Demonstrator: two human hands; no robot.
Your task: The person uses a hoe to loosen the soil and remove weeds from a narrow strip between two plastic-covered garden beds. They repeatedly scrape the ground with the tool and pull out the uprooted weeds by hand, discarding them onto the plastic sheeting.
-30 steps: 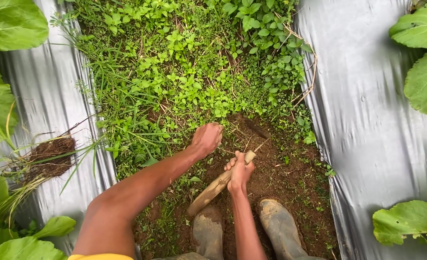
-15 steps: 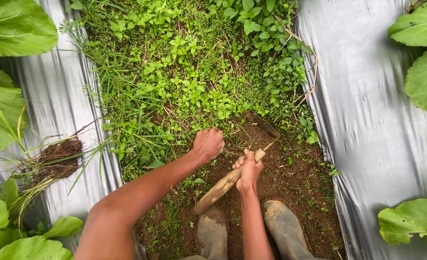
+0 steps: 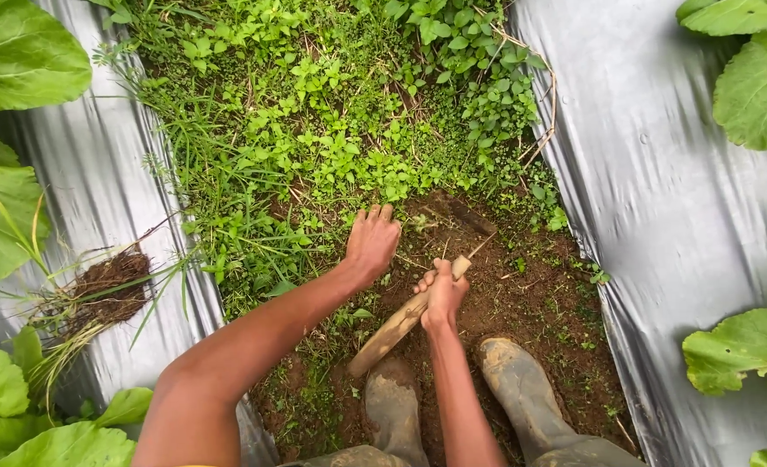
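Observation:
My right hand (image 3: 441, 294) grips the wooden handle of a small hand hoe (image 3: 396, 324). The hoe's dark blade (image 3: 470, 216) lies in the bare brown soil (image 3: 522, 303) just ahead. My left hand (image 3: 371, 240) reaches forward with fingers spread, resting on the ground where the soil meets a patch of green weeds (image 3: 332, 121). Both hands are close together, the left a little further forward. My two muddy boots (image 3: 522, 398) stand on the soil below the hands.
Silver plastic mulch sheets (image 3: 686, 207) flank the weedy strip on both sides. Large green leafy plants (image 3: 20, 60) grow through the sheets at the left and right edges. A pulled clump of weeds with soil and roots (image 3: 98, 290) lies on the left sheet.
My left hand has opened from a fist to spread fingers at the weed edge. The hoe blade and right hand shifted slightly forward. The view tilted a little.

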